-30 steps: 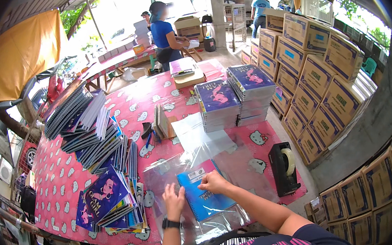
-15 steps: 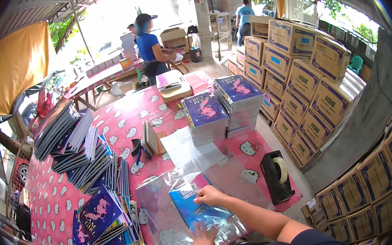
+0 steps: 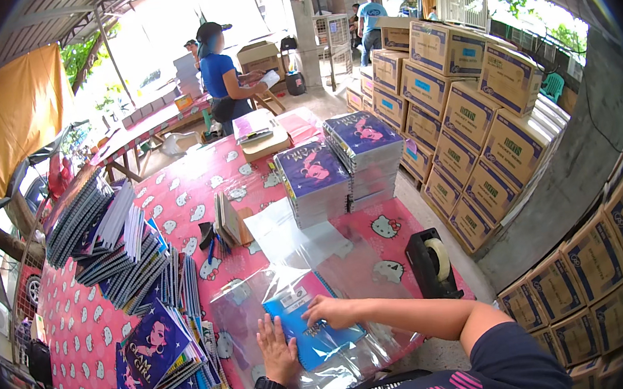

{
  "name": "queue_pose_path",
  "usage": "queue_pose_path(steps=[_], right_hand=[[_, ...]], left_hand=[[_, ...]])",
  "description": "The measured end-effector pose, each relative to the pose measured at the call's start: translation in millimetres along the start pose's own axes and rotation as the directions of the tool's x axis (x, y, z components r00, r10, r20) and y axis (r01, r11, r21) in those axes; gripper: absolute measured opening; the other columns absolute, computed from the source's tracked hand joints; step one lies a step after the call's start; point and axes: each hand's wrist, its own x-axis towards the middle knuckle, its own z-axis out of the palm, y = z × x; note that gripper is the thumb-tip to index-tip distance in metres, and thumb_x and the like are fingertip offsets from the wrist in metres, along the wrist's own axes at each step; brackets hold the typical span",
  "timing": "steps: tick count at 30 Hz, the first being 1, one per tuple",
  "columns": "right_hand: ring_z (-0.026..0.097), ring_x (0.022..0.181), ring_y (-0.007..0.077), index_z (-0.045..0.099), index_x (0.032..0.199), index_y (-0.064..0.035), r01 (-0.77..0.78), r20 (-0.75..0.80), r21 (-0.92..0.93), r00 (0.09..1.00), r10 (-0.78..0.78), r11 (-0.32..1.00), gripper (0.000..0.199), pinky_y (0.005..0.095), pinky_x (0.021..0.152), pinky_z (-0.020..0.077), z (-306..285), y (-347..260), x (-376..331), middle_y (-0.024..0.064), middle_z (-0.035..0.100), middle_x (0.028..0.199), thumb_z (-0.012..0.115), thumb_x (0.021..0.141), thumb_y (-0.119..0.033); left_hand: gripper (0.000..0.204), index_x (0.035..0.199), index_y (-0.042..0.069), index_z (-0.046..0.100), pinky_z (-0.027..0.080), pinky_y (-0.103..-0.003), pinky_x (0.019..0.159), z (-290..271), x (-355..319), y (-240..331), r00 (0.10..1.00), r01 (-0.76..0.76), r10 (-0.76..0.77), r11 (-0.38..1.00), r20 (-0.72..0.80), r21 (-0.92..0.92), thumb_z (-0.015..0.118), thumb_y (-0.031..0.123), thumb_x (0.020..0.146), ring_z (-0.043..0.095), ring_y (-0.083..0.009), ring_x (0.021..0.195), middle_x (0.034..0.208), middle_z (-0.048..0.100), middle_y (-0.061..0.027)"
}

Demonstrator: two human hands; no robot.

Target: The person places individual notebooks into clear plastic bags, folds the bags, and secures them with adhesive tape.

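Observation:
A blue spiral notebook (image 3: 312,343) with a pink and white upper part lies tilted on clear plastic film (image 3: 251,380) at the table's near edge. My left hand (image 3: 276,346), a dark watch at its wrist, rests flat with fingers stretched, beside the notebook's left edge. Over the notebook's right part is my right hand (image 3: 328,311), its fingers bent together. Whether they pinch any film is too small to make out. Left of the film lies a heap of purple-covered spiral notebooks (image 3: 157,343). Beyond it stand two neat stacks of similar notebooks (image 3: 314,172).
A black tape dispenser (image 3: 432,267) stands at the table's right edge. Small boards (image 3: 228,221) and a blue pen (image 3: 212,249) sit mid-table. Stacked cartons (image 3: 464,138) line the right side. A person in a blue shirt (image 3: 219,76) stands beyond the table, another farther back.
My left hand has gone forward and left, from the near edge to beside the notebook. My right hand has come down closer to the notebook's surface. The whole view has shifted slightly.

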Motion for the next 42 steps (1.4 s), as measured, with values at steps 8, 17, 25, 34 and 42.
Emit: queue_pose_path(steps=[8,17,25,34,42], right_hand=[[-0.011,0.14,0.0349,0.022,0.146,-0.0253,-0.316,-0.025,-0.204,0.948,0.318,0.926,0.108,0.0745,0.098,0.0081,12,-1,-11,0.0049,0.004,0.154,0.071,0.057,-0.066],[-0.013,0.138,0.0392,0.021,0.146,-0.0246,-0.45,-0.021,-0.254,0.888,0.46,0.856,0.11,0.0751,0.095,0.0154,6,-33,1,0.0093,-0.001,0.154,0.07,0.057,-0.068],[0.003,0.139,0.0394,0.022,0.145,-0.022,-0.301,-0.277,-0.178,0.929,0.246,0.937,0.106,0.0688,0.099,0.0197,28,-18,-6,0.0115,0.011,0.152,0.075,0.059,-0.057],[0.06,0.081,0.0237,0.07,0.08,-0.0135,-0.221,-0.442,0.256,0.839,0.317,0.941,0.011,0.036,0.077,0.0465,-6,-74,-189,0.0008,0.066,0.08,0.068,0.071,-0.008],[0.06,0.073,0.0154,0.068,0.088,0.0024,-0.626,-0.459,0.718,-0.096,0.883,0.305,0.03,0.0304,0.07,0.0466,-17,-19,-294,0.0098,0.066,0.079,0.066,0.083,-0.027]], left_hand=[[0.071,0.145,0.0,0.009,-0.001,-0.053,0.11,13,0,-12,0.993,0.029,-0.003,0.975,0.117,-0.222,0.046,0.027,0.09,-0.002,-0.0342,0.141,0.153,0.004,-0.0165],[0.059,0.139,0.023,0.039,-0.001,-0.064,0.105,-8,24,7,0.964,-0.065,0.084,0.995,0.253,-0.08,0.05,0.048,0.087,-0.002,-0.0367,0.14,0.151,0.022,0.0001],[0.068,0.135,0.028,0.046,0.002,-0.069,0.103,-11,55,30,0.954,-0.121,0.1,0.991,0.282,0.056,0.06,0.058,0.075,0.004,-0.0342,0.141,0.149,0.028,0.0018],[0.068,0.13,0.024,0.051,0.011,-0.063,0.105,1,55,19,0.962,-0.215,0.201,0.975,0.184,0.06,0.066,0.056,0.072,0.019,-0.0376,0.137,0.143,0.039,-0.0027],[0.068,0.13,0.023,0.052,0.013,-0.061,0.106,1,58,23,0.96,-0.177,0.164,0.983,0.227,0.038,0.066,0.055,0.073,0.014,-0.0353,0.139,0.146,0.034,0.0018]])
